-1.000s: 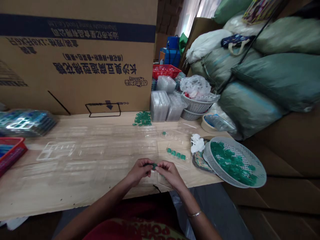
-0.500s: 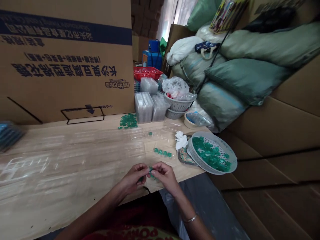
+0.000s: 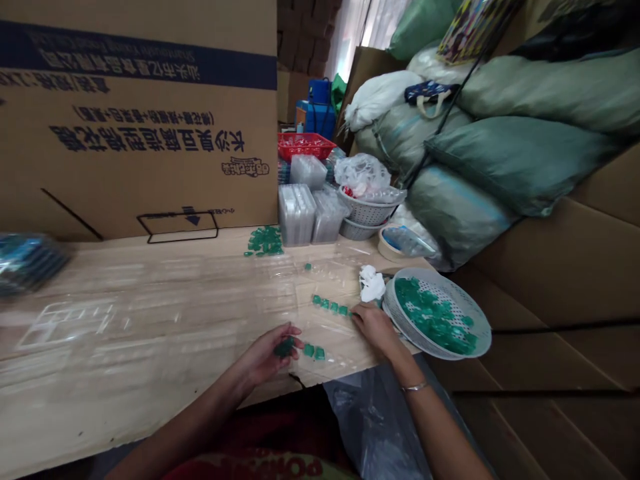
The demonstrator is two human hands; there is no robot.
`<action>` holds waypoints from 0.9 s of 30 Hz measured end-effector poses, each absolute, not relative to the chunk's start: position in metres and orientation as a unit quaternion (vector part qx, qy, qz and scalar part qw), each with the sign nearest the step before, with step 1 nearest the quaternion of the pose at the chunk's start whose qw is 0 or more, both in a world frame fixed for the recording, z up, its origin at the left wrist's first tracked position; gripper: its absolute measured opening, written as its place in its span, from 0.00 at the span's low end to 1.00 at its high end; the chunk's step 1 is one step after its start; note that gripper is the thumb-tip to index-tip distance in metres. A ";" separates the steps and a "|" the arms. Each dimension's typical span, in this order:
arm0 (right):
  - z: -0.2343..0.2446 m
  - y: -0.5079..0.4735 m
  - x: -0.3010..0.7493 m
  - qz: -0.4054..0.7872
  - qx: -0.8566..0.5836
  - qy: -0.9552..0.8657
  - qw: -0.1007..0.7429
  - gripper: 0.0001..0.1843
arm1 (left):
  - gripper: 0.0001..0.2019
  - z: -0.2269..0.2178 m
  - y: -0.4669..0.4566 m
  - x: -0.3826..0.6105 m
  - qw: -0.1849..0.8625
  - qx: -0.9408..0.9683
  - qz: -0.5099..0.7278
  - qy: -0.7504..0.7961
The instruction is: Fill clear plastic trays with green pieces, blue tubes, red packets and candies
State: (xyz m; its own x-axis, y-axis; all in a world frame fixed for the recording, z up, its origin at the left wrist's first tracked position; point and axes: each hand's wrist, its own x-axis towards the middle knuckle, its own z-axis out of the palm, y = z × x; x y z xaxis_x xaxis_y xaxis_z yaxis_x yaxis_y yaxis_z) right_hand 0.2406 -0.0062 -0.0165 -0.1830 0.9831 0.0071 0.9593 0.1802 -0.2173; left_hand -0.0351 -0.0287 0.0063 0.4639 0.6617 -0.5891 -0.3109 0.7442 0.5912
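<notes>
Hands have parted: left hand (image 3: 265, 360) holds a green piece (image 3: 285, 347) in curled fingers, open right hand (image 3: 375, 330) just beside a row of green pieces (image 3: 330, 306)

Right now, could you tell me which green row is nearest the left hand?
The two-piece row at the left hand; the longer row lies farther off.

The small green pieces (image 3: 285, 347) in my left grip (image 3: 263, 357) looked like glossy, translucent plastic. Past my right grip (image 3: 374, 330), the basket (image 3: 483, 327) was smooth, pale, perforated plastic. Below both lay a pale wooden bench (image 3: 75, 400) with a smooth finish, and ahead stood matt corrugated cardboard (image 3: 140, 160).
</notes>
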 end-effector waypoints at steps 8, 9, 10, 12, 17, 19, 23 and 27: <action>-0.019 -0.022 0.215 0.045 -0.649 -0.743 0.157 0.15 | 0.20 0.017 -0.025 -0.036 0.880 0.102 0.301 0.354; -0.016 -0.027 0.206 0.064 -0.629 -0.747 0.207 0.14 | 0.19 0.017 -0.025 -0.035 0.879 0.103 0.303 0.354; -0.012 -0.031 0.195 0.097 -0.596 -0.755 0.257 0.13 | 0.19 0.018 -0.026 -0.034 0.880 0.106 0.302 0.352; -0.002 -0.038 0.173 0.182 -0.508 -0.780 0.318 0.13 | 0.16 0.019 -0.026 -0.031 0.885 0.118 0.294 0.342; 0.019 -0.043 0.140 0.282 -0.434 -0.808 0.283 0.10 | 0.14 0.024 -0.029 -0.025 0.876 0.196 0.284 0.337; 0.019 -0.042 0.140 0.296 -0.445 -0.798 0.277 0.06 | 0.22 0.024 -0.031 -0.024 0.859 0.224 0.283 0.363; 0.011 -0.044 0.143 0.298 -0.480 -0.765 0.310 0.06 | 0.16 0.017 -0.032 -0.024 0.780 0.294 0.315 0.454; 0.009 -0.048 0.139 0.331 -0.486 -0.727 0.353 0.04 | 0.11 0.010 -0.029 -0.022 0.713 0.384 0.338 0.479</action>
